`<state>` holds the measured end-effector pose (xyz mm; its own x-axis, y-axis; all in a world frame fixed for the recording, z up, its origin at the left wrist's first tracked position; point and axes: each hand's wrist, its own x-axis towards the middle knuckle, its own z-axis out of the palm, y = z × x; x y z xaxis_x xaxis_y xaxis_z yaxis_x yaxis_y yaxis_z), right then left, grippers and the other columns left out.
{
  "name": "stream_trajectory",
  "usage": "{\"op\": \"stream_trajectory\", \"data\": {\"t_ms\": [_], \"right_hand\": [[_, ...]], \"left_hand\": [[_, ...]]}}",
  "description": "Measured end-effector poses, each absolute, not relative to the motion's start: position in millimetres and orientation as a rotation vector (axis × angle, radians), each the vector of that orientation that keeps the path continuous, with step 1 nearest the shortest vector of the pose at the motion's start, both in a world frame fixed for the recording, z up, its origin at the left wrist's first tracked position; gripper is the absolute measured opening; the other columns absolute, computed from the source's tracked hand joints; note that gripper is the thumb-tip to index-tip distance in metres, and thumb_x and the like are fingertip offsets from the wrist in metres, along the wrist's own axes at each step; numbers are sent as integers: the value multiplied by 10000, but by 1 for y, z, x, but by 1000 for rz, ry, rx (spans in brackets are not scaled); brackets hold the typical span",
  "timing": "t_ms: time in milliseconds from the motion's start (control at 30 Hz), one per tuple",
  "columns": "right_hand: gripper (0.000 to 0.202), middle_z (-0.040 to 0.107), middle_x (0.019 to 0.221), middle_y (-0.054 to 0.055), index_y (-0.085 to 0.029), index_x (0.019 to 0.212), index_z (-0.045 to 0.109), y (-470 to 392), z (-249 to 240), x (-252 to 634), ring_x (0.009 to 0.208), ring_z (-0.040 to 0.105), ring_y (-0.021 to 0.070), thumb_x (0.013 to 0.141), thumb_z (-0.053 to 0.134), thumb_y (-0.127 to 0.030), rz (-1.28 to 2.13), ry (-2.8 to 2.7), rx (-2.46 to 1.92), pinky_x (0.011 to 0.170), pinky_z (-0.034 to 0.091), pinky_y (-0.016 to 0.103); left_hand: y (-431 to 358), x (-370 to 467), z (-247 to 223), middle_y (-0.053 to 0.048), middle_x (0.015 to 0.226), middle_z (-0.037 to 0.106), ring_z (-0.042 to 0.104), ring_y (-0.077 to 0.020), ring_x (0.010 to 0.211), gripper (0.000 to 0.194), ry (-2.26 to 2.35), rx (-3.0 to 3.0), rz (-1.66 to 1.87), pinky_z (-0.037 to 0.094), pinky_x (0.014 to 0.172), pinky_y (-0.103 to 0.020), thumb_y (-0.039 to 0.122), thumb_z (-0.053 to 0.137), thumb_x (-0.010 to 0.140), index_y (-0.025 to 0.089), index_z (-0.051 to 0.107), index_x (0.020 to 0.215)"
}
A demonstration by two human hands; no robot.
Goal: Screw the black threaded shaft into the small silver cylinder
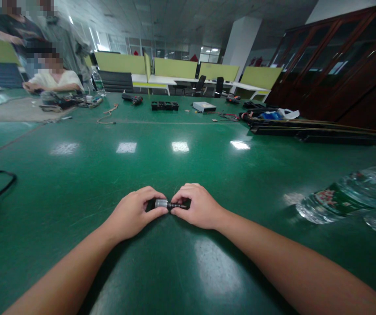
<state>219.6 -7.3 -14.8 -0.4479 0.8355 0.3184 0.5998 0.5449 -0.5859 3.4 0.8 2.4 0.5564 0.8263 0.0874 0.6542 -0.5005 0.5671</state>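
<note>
A small metal part with a silver cylinder at its left end and a thin dark ridged shaft at its right lies level just above or on the green table. My left hand pinches the silver cylinder between thumb and fingers. Thumb and fingers of my right hand close around the dark shaft. The fingertips of both hands almost meet at the middle of the part. Whether the part touches the table cannot be made out.
Clear plastic bottles stand or lie at the right. A black cable curls at the left edge. Across the far side are a black tray, a silver box and long dark bars. People are at the far left.
</note>
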Motion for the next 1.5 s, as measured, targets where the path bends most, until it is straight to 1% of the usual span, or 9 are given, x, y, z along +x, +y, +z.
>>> {"op": "stream_trajectory", "data": {"t_ms": [300,667,800,967,1133,1333,1500], "right_hand": [[73,677,752,-4,-200,804,700,-7,-13,221,750,572,146,737,721,-222,499,-2192,-1209,755,388,307],[67,684,781,0,-210,803,706,-6,-12,221,791,571,160,738,714,-220,488,-2184,-1267,772,393,320],[62,686,797,2,-213,809,704,-6,-14,222,801,571,166,749,703,-229,483,-2164,-1290,775,393,324],[58,684,812,4,-219,809,701,-5,-14,223,814,569,168,752,701,-232,466,-2138,-1339,778,393,322],[62,673,812,10,-220,812,700,-3,-14,225,802,569,165,751,690,-218,457,-2123,-1397,756,398,311],[65,642,783,13,-217,795,700,-2,-12,228,750,559,156,738,676,-195,392,-2058,-1522,690,399,290],[92,641,787,11,-226,813,715,-3,-12,229,749,565,153,731,685,-197,411,-2074,-1490,693,404,289]], "left_hand": [[2,4,1,4,879,640,548,-153,724,258,1236,2303,489,389,654,-266,438,612,849,251,685,1012],[0,4,3,-10,830,636,539,-152,689,282,1240,2303,545,394,634,-264,449,610,842,226,697,992],[1,3,3,2,775,611,520,-144,646,270,1285,2280,572,392,616,-263,432,631,825,221,698,979],[2,3,3,4,783,607,524,-143,642,265,1331,2249,600,406,626,-268,419,638,816,222,697,984],[3,3,2,1,775,605,537,-148,645,289,1347,2240,610,423,637,-275,439,627,822,220,693,998],[4,1,2,0,776,593,533,-144,630,288,1379,2222,649,425,616,-273,430,629,820,212,685,1000],[4,0,2,5,770,585,533,-142,627,286,1387,2217,652,421,608,-270,422,628,819,212,686,1004]]}}
